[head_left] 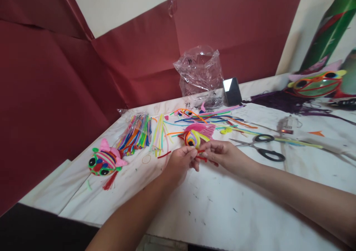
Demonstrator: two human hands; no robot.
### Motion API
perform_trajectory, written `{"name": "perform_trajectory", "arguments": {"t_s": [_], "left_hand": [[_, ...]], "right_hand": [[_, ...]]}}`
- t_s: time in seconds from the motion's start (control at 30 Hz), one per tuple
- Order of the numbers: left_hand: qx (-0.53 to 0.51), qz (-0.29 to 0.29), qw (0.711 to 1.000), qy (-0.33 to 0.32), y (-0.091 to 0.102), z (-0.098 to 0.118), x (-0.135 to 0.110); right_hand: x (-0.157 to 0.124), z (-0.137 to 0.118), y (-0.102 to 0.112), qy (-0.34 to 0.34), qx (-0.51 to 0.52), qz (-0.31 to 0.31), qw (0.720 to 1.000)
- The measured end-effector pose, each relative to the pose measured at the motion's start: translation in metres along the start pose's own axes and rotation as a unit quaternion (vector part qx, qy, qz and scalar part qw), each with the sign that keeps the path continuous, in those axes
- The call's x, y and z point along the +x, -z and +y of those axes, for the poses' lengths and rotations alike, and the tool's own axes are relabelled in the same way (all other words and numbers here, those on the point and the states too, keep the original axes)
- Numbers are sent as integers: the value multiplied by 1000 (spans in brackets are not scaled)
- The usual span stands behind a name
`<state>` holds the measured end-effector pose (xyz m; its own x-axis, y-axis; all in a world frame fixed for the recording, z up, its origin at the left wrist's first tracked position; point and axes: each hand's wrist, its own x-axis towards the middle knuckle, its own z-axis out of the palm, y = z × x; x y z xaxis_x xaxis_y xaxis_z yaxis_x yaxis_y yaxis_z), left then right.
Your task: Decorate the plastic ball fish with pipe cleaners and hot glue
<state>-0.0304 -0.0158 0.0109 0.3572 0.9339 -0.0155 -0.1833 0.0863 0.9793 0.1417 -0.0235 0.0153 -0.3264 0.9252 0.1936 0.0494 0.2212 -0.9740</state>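
Between my two hands is a short red pipe cleaner [200,155], bent, with part of it hidden by the fingers. My left hand [183,157] pinches its left end, and my right hand [219,152] pinches it from the right. Just behind them lies a fish-like craft [197,134] with a pink fin, yellow and orange bands and a black eye. To the left of my left hand, a red pipe cleaner piece [164,155] rests on the table, near a thin rubber band [146,159].
A finished-looking fish craft [102,162] sits at left, by a bag of pipe cleaners [136,136]. Scissors [258,147] lie right of my hands, near a glue gun [289,126]. Behind are loose pipe cleaners [222,118], a phone [232,91] and a clear plastic bag [200,73].
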Motion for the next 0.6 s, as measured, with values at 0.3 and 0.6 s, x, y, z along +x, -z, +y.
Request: {"name": "perform_trajectory", "arguments": {"t_s": [0.3,0.6], "left_hand": [[180,114,967,-141,13,-1,4],[526,74,788,-311,6,32,38]], "right_hand": [[2,-5,4,-48,17,38,998],[10,-11,17,-31,100,68,992]]}}
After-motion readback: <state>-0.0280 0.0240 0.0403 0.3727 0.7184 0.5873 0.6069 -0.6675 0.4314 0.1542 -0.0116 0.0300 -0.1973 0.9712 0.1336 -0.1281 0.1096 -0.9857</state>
